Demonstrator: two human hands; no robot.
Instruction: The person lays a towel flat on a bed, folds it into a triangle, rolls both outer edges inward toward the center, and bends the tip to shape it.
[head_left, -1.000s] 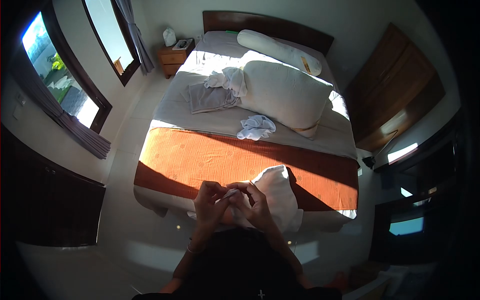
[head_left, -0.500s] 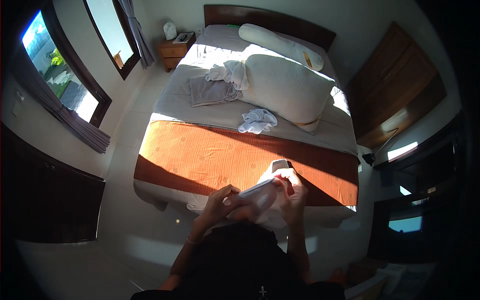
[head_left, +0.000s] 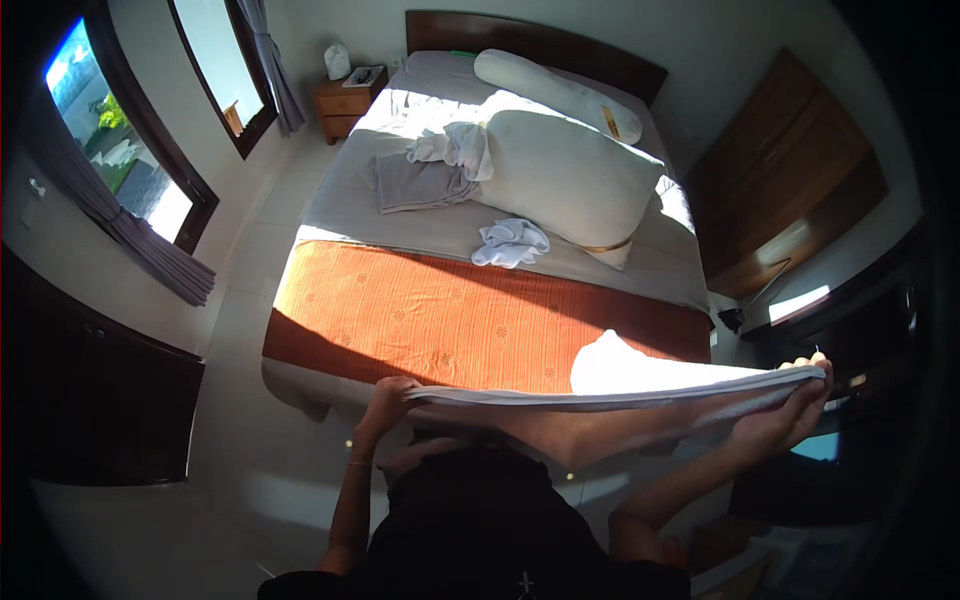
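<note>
A thin white cloth (head_left: 600, 402) is stretched by its edge between my two hands, in front of the foot of the bed. My left hand (head_left: 392, 402) is closed on its left end. Far out to the right, my right hand (head_left: 800, 400) grips the other end with its fingers wrapped round the edge. Part of the cloth lies in sunlight over the orange bed runner (head_left: 420, 320). Its lower part hangs down, sheer, near my body.
On the bed are a crumpled white cloth (head_left: 510, 243), folded grey fabric (head_left: 420, 184), a large pillow (head_left: 570, 175) and a bolster (head_left: 550, 85). A nightstand (head_left: 345, 103) stands at the back left, a wooden wardrobe (head_left: 790, 180) at the right.
My right hand has moved far to the right with its end of the cloth, and my left hand slightly left. The bunched cloth is now pulled out into a long, taut edge.
</note>
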